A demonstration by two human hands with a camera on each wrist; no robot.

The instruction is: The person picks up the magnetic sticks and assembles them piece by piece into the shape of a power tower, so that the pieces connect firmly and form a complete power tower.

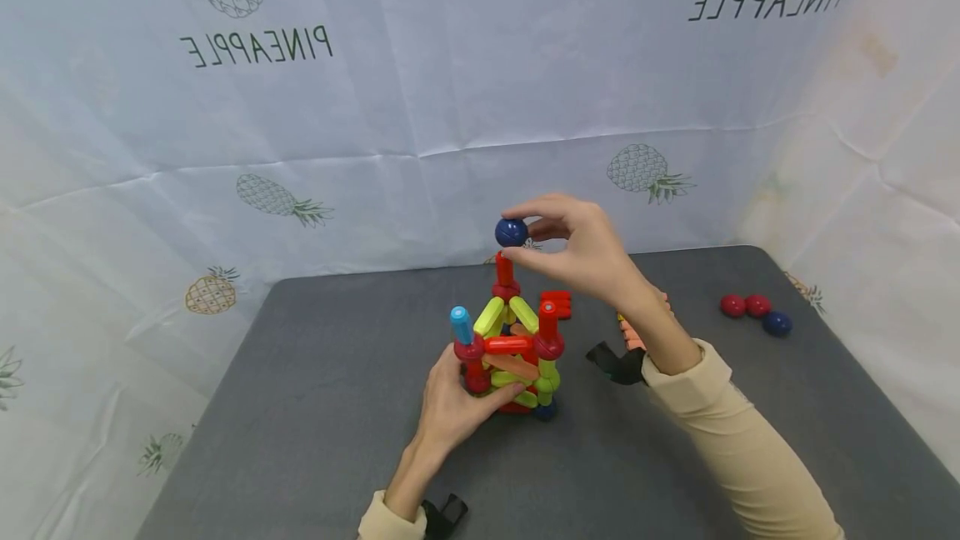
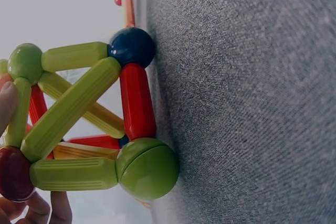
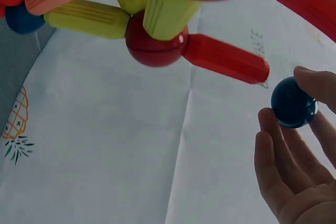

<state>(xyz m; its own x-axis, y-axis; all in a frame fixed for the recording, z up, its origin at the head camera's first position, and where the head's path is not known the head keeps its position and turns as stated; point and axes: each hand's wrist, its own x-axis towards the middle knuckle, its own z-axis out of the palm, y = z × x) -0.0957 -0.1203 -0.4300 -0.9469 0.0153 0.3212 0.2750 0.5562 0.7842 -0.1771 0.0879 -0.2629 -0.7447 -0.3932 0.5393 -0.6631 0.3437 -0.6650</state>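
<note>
A frame of magnetic rods and balls in red, lime green, orange and blue (image 1: 508, 345) stands on the grey table. My left hand (image 1: 452, 403) holds its lower left side, thumb across the front. Above the frame, my right hand (image 1: 583, 247) pinches a dark blue ball (image 1: 512, 232) between thumb and fingers. The ball is just past the tip of an upright red rod (image 3: 228, 59), with a small gap between them in the right wrist view. A light blue rod (image 1: 462, 325) and another red rod (image 1: 549, 322) also point up from the frame. In the left wrist view, a green ball (image 2: 148, 168) sits at a bottom corner.
Two red balls (image 1: 732, 305) and a blue ball (image 1: 777, 324) lie at the table's right. Behind the frame are several red rods (image 1: 556, 304). Orange rods (image 1: 632, 335) lie partly hidden under the right forearm. A white pineapple-print cloth (image 1: 450, 90) hangs behind the table.
</note>
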